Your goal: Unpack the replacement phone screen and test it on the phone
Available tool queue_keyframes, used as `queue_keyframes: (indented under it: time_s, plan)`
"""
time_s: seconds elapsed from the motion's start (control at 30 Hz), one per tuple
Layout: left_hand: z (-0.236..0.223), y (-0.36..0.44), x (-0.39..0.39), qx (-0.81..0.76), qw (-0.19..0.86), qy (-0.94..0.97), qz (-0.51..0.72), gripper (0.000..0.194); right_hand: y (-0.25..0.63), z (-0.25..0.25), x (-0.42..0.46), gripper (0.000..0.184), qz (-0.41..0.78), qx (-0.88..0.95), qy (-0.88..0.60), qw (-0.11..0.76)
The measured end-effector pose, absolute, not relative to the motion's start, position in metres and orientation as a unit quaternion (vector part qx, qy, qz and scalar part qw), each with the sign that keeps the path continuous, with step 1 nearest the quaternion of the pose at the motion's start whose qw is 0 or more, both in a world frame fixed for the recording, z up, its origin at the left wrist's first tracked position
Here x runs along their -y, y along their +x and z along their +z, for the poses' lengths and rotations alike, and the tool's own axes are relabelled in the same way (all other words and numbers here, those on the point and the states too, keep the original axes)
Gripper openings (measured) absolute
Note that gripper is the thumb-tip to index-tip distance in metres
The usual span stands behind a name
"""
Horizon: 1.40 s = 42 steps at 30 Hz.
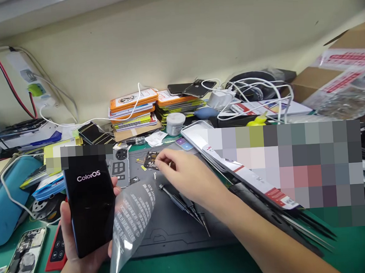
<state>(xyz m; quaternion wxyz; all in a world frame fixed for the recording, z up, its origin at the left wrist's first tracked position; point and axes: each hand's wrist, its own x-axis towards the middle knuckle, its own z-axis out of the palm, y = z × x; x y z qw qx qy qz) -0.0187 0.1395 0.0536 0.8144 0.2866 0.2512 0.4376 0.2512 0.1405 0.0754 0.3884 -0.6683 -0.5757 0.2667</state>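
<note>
My left hand [72,246] grips a black phone [90,212] upright, its lit screen reading "ColorOS". A curled clear plastic film [133,217] with printed text sticks out at the phone's right side, by my left fingertips; how it is held is hidden. Thumb and forefinger of my right hand [184,169] pinch the edge of a small dark phone part [151,160] above the grey work mat [176,240]. Left of that part lies a phone back frame [120,171] with camera rings. Several screwdrivers [186,206] rest on the mat beneath my right wrist.
Stacked orange and yellow boxes [133,108], a white jar [175,123] and tangled white cables [254,91] line the wall. A long white tray [243,170] and tweezers [312,231] lie right. At left are a blue case [13,200], an opened phone [25,261] and a red device [56,247].
</note>
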Motion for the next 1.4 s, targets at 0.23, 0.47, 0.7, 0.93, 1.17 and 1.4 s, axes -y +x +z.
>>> queue_keyframes:
  time_s: [0.23,0.47,0.7,0.93,1.17,1.4]
  plan:
    - [0.055,-0.015,-0.14,-0.254,0.815,0.263,0.449,0.091,0.25,0.07,-0.128,0.014,0.229,0.682,-0.678,0.151]
    - [0.044,-0.014,-0.141,-0.168,0.847,0.249,0.438,0.096,0.255,0.069,-0.13,0.011,0.193,0.694,-0.691,0.061]
    - [0.054,-0.015,-0.14,-0.208,0.84,0.267,0.424,0.091,0.26,0.079,-0.127,0.002,0.184,0.693,-0.697,0.007]
    - [0.049,-0.012,-0.142,-0.23,0.814,0.265,0.464,0.095,0.269,0.087,-0.125,0.013,0.173,0.672,-0.719,-0.036]
    - [0.062,-0.008,-0.14,-0.261,0.811,0.273,0.446,0.087,0.271,0.089,-0.127,0.015,0.18,0.662,-0.728,-0.007]
    - [0.054,-0.011,-0.138,-0.2,0.827,0.262,0.455,0.088,0.257,0.084,-0.13,0.01,0.21,0.695,-0.684,0.069]
